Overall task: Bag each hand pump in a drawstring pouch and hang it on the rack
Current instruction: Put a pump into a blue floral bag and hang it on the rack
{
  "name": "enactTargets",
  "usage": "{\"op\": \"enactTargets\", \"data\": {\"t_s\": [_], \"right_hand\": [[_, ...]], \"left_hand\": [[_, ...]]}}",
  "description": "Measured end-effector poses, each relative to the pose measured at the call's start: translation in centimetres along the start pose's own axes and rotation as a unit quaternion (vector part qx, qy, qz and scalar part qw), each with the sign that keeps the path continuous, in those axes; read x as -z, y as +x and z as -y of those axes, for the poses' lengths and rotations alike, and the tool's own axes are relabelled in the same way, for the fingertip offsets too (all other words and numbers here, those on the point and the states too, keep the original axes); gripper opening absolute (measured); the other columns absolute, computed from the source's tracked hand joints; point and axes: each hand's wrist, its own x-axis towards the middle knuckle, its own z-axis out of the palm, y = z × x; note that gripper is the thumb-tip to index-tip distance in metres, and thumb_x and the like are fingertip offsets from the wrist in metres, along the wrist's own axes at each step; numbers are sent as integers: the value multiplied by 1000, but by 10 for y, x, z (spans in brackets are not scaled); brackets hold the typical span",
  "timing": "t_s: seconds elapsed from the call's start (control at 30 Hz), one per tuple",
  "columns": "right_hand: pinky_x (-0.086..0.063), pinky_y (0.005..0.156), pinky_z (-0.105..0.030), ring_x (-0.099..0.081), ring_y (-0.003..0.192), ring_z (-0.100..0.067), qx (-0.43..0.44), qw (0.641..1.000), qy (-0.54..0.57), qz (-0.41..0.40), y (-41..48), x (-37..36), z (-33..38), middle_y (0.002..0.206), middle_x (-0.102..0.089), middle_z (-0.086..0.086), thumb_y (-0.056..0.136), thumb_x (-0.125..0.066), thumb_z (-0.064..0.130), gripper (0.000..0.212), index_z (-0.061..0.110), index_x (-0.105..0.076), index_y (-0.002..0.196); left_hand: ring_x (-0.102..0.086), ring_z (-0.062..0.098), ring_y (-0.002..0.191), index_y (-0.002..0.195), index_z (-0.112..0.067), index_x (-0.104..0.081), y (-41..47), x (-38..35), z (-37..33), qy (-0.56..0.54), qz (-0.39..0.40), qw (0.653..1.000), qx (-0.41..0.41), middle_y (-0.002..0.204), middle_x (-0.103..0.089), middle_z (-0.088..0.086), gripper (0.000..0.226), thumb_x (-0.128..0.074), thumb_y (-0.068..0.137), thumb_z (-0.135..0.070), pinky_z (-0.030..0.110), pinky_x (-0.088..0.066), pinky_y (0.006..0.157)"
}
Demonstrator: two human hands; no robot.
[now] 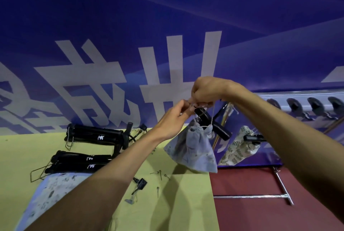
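A pale blue drawstring pouch [193, 147] hangs in the air over the right end of the table, with a black hand pump [212, 124] sticking out of its top. My left hand [173, 121] and my right hand [206, 91] both pinch the pouch's white drawstring just above the pump handle. Behind it a leaf-print pouch [240, 147] with a pump in it hangs on the rack [297, 98], whose black hooks run to the right. Several bare black pumps [91, 137] lie on the yellow-green table [22, 152].
Another pale pouch [54, 189] lies flat near the table's front left. Loose needles and a small black adapter [141, 183] are scattered mid-table. A metal stand bar [251, 196] rests on the red floor at the right. A blue banner fills the background.
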Motion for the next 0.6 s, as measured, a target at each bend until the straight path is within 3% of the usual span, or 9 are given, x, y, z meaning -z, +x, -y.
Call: {"op": "enactTargets", "data": {"t_s": [0.03,0.13,0.23,0.3,0.43,0.53,0.6], "right_hand": [[-43,47,-21,-52,48,-13,3,999,49,4,-1,-1,0,58,-57,-2,90,-56,17,25,9,-62,67],[-47,50,-23,-47,51,-12,8,978,210,3,-4,-2,-1,63,-50,-5,96,-50,15,26,8,-58,72],[-54,66,-33,-49,56,-15,28,945,325,-9,-10,3,-3,68,-48,-8,98,-46,14,22,7,-56,80],[-52,64,-31,-45,54,-13,54,925,376,-13,-16,6,-2,60,-43,-3,98,-45,10,11,7,-53,90],[-42,49,-22,-41,42,-5,75,928,357,-75,-26,3,-6,54,-44,4,94,-52,9,6,10,-57,97],[-42,49,-20,-47,43,-5,98,929,339,-107,-38,4,-15,56,-52,-1,92,-58,10,7,12,-61,87],[-45,52,-20,-52,49,-6,120,928,331,-125,-47,9,-19,61,-57,-5,91,-60,10,10,12,-62,82]], "left_hand": [[-56,5,90,93,-27,-47,-1,-2,3,-28,25,999,12,94,-60,-13,9,-56,92,-27,15,-42,82],[-52,9,115,109,-29,-36,-4,-15,8,-80,36,996,28,120,-54,-2,48,-71,76,-36,28,-44,97],[-53,12,107,107,-23,-31,-3,-33,5,-52,-19,998,34,120,-50,6,46,-68,83,-34,15,-40,80],[-53,14,104,105,-23,-30,0,-44,3,-15,-18,999,35,120,-47,7,38,-61,88,-36,19,-39,77],[-48,23,115,128,-12,-31,10,-55,-1,40,11,999,-2,127,-41,9,50,-53,92,-39,38,-40,98],[-42,32,123,131,-3,-31,21,-60,-5,81,21,996,-2,131,-37,18,54,-51,93,-35,45,-38,102],[-36,33,128,123,2,-36,27,-63,-7,130,45,990,2,127,-35,19,42,-48,96,-27,46,-36,103]]}}
